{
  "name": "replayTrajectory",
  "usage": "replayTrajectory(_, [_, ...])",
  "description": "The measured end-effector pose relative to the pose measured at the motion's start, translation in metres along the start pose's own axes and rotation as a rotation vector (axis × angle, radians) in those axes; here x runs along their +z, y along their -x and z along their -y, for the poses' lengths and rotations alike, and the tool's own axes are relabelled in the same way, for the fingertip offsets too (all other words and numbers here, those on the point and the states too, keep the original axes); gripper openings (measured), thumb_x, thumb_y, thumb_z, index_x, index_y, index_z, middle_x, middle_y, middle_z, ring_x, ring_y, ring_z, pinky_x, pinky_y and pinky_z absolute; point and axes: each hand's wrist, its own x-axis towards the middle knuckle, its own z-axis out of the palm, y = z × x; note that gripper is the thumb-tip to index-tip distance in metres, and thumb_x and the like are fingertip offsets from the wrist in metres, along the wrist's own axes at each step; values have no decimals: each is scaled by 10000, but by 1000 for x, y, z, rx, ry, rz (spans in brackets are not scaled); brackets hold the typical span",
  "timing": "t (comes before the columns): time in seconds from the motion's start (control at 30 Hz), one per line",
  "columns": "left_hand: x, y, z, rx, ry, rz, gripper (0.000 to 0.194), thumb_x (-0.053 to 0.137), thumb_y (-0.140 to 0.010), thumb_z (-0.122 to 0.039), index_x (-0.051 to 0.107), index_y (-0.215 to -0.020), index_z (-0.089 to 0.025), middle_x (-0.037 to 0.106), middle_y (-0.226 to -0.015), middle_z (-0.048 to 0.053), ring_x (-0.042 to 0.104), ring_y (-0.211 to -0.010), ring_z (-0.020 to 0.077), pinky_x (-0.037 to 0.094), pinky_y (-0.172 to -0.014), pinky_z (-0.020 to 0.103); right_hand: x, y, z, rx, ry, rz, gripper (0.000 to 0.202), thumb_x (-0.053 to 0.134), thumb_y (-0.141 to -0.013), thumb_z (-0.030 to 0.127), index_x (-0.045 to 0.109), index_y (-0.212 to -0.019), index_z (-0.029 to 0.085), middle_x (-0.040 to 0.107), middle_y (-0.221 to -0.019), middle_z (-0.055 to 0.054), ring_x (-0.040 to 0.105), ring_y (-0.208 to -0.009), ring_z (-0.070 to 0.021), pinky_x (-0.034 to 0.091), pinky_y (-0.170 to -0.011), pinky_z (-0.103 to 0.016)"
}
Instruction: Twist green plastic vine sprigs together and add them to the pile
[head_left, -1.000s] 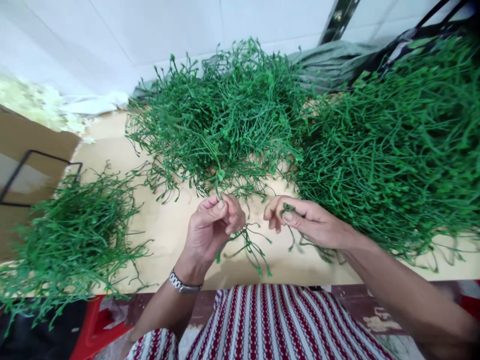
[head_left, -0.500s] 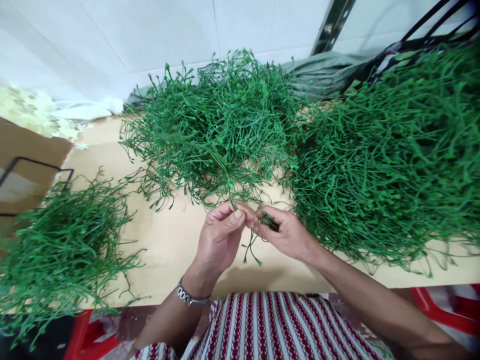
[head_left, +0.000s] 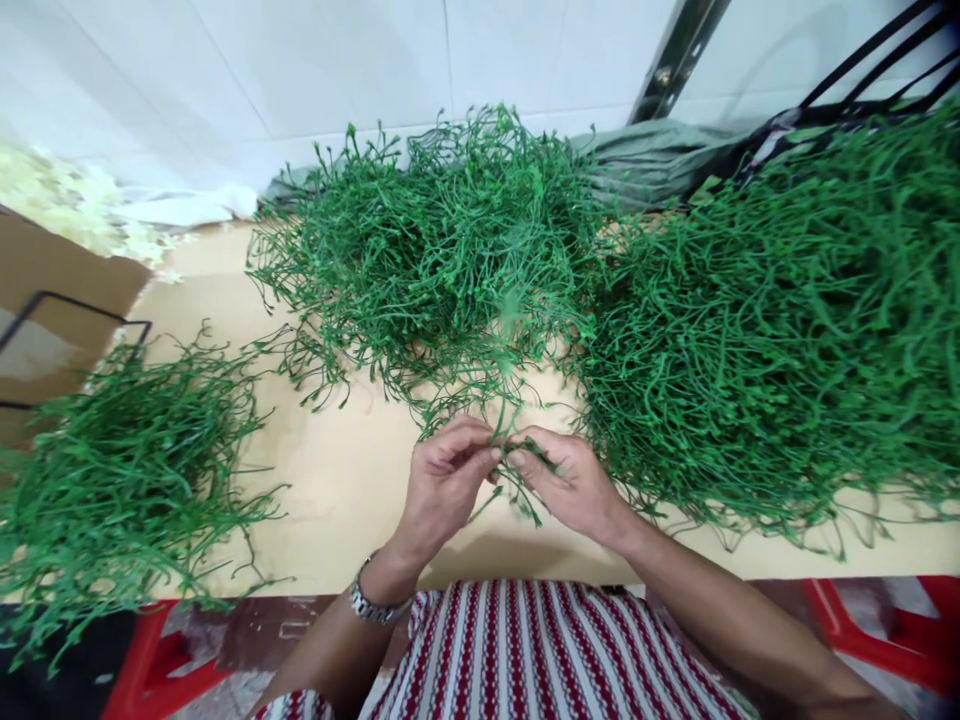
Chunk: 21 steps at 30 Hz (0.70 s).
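Note:
Near the table's front edge, my left hand [head_left: 448,482] pinches a thin green plastic stem [head_left: 501,412] between thumb and fingers. Close beside it, my right hand [head_left: 571,480] is closed on more green stems [head_left: 529,500], whose tips hang below the fingertips. The fingertips of both hands nearly meet. Beyond them lies a loose heap of green stems [head_left: 442,240]. A larger heap [head_left: 780,340] spreads to the right, and a smaller one [head_left: 142,470] sits at the left edge.
The pale table [head_left: 337,490] runs across the view. Cream flowers [head_left: 67,205], a cardboard box [head_left: 67,290] and a black wire frame [head_left: 82,308] are at the left. Grey-green cloth [head_left: 652,160] lies along the wall. Red stools [head_left: 877,640] stand below the front edge.
My right hand has turned slightly and come closer to my left thumb. The stems between the hands have shifted right, with more tips now showing below the fingers. The view has moved a little.

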Motion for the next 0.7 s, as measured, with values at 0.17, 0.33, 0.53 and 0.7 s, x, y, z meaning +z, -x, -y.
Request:
replayTrajectory(0.17, [-4,0,-4,-36,-224,31,84,575,-708,-139,602,-629,-138,509,-611,4,448,-596,108,351,-529,216,-2,2,-4,-226,418,-21,148,419,-766,102,550,-723,157,561,-663,-38,478,-599,-133,370,-582,-240])
replayTrajectory(0.33, [-5,-2,-4,-244,-103,178,132,614,-692,-235,545,-658,-129,490,-584,-22,431,-562,88,355,-532,206,-4,4,-7,-298,682,25,166,410,-717,97,549,-780,161,568,-612,-32,452,-538,-133,314,-530,-239])
replayTrajectory(0.53, [-13,-7,-2,-363,-178,328,90,632,-643,-181,573,-642,-113,477,-540,-32,398,-511,73,305,-490,199,-7,5,-4,-315,824,88,142,406,-707,119,544,-693,151,461,-499,-7,313,-459,-104,185,-489,-255])
replayTrajectory(0.7, [-17,-11,-4,-374,-180,463,87,622,-607,-153,579,-546,-107,444,-493,-36,361,-467,65,251,-449,206,-15,3,4,-206,541,272,213,425,-754,156,399,-542,158,298,-471,46,234,-440,-64,158,-469,-238])
